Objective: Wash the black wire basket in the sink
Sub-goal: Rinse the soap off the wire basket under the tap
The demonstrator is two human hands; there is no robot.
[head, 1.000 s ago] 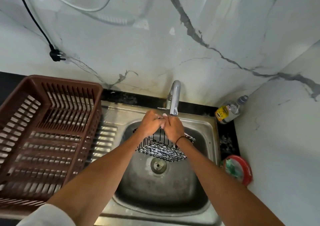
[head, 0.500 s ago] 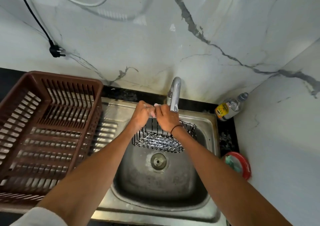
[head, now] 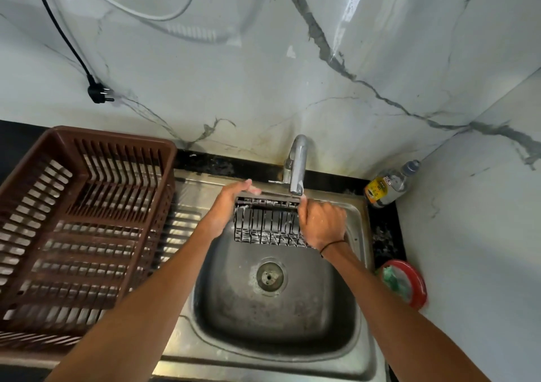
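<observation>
The black wire basket (head: 267, 223) hangs upright over the back of the steel sink (head: 272, 317), just under the tap (head: 297, 168). Soap suds cling to its wires. My left hand (head: 227, 209) holds its left end, fingers over the top bar. My right hand (head: 322, 225) grips its right end, wet and soapy. The basket's right edge is hidden behind my right hand. I cannot tell whether water runs from the tap.
A brown plastic dish rack (head: 79, 226) fills the drainboard at the left. A clear bottle with a yellow label (head: 389, 184) lies at the back right corner. A red-rimmed dish with a green scrubber (head: 405, 282) sits right of the sink. A black plug (head: 98, 92) hangs on the wall.
The basket was tilted with its mesh bottom facing up and my hands together at its top middle. Now it stands upright and my hands have spread to its two ends.
</observation>
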